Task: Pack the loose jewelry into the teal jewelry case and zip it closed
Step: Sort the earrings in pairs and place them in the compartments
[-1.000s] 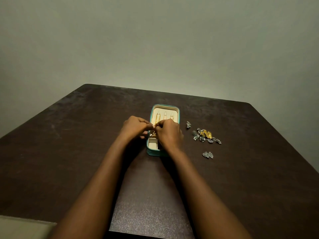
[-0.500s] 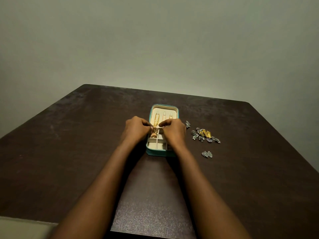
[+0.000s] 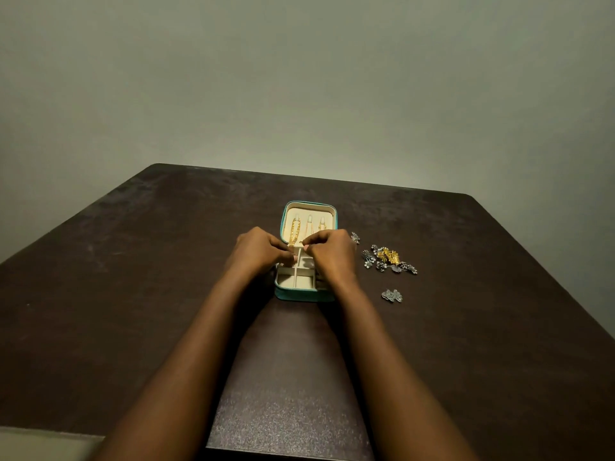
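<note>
The teal jewelry case (image 3: 301,296) lies open in the middle of the dark table, cream lid (image 3: 311,211) flat at the far side, divided compartments near me. A gold chain (image 3: 294,231) hangs along the left of the lid. My left hand (image 3: 258,251) and my right hand (image 3: 329,252) meet over the case's hinge, fingers curled, each pinching near the lower end of the chain. Right of the case lies a heap of silver and gold jewelry (image 3: 387,259), a small silver piece (image 3: 355,237) and a silver pair (image 3: 392,295).
The dark table (image 3: 133,294) spreads wide on both sides; its far edge meets a plain grey wall (image 3: 299,94). A pale surface (image 3: 40,444) shows past the table's near left corner.
My hands have drawn slightly apart over the hinge, uncovering the front compartments of the case. The chain now hangs straighter in the lid. The loose jewelry has not moved.
</note>
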The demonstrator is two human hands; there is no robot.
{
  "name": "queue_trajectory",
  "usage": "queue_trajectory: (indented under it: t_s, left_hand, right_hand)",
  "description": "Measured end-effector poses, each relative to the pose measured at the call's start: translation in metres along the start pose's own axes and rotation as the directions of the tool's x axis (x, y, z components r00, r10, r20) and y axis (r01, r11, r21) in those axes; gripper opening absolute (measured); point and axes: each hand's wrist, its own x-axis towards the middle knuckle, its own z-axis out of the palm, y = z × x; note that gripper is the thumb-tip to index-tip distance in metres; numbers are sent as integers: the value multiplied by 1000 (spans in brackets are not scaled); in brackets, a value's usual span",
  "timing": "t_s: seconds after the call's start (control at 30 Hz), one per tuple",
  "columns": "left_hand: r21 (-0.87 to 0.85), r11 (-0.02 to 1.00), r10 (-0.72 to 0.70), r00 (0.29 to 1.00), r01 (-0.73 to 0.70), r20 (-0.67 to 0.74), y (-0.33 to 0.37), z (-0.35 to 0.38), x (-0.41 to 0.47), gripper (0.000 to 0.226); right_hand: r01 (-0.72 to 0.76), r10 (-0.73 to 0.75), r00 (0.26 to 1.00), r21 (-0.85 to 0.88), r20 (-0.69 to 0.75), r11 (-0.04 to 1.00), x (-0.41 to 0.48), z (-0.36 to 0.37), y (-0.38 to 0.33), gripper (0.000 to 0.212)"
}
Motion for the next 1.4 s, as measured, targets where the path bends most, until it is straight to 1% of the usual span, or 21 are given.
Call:
queue_trajectory:
  t_s: [0.13,0.23,0.3,0.37,0.43,0.53,0.63,0.7,0.83,0.9,0.97,1.13,1.3,1.4]
  left_hand:
    - [-33,999,35,999,-36,-18,-1,-1,-3,31]
    - [-73,995,54,995,-60,-85,1,1,-3,29]
    - [-59,995,67,989,-75,-130,4,4,-4,25]
    - [4,995,94,978,-95,-186,9,11,-6,21]
    - [107,988,136,959,-112,-249,15,19,-12,19]
    - [280,941,270,919,-189,-286,26,33,-21,22]
    - [389,882,381,888,-266,-257,40,44,-27,26]
    - [424,853,423,879,-304,-221,48,51,-28,26]
    - [405,827,482,863,-390,-152,64,66,-28,25]
    - [405,817,494,860,-410,-125,71,72,-26,24]
    - [420,807,492,866,-415,-91,77,78,-20,24]
    - [507,759,466,885,-409,16,93,89,-4,25]
    - [599,663,475,870,-450,128,107,98,1,27]
    - [641,611,484,860,-465,163,111,103,1,25]
  right_hand:
    - [15,-15,1000,11,-1,1000,-1,-1,2,19]
    - [24,-24,1000,24,7,999,-3,-2,4,19]
    - [29,-29,1000,39,-3,999,-3,-3,5,17]
    - [36,-36,999,50,-10,998,-3,-6,5,15]
    - [39,-39,999,50,5,998,-1,-9,7,14]
    - [17,-16,1000,73,-13,997,2,-18,11,12]
    - [27,-26,999,30,-42,999,9,-36,19,14]
    - [18,-18,997,-2,-73,1000,17,-54,29,15]
    - [-49,24,961,-84,-274,995,36,-92,54,16]
    - [-68,24,950,-133,-310,989,40,-104,66,17]
    - [-65,17,960,-162,-281,985,43,-109,73,17]
    - [13,-57,986,-267,-156,964,46,-107,75,13]
    - [75,-126,985,-367,-117,927,48,-104,79,9]
    - [115,-166,982,-431,-84,895,47,-102,81,10]
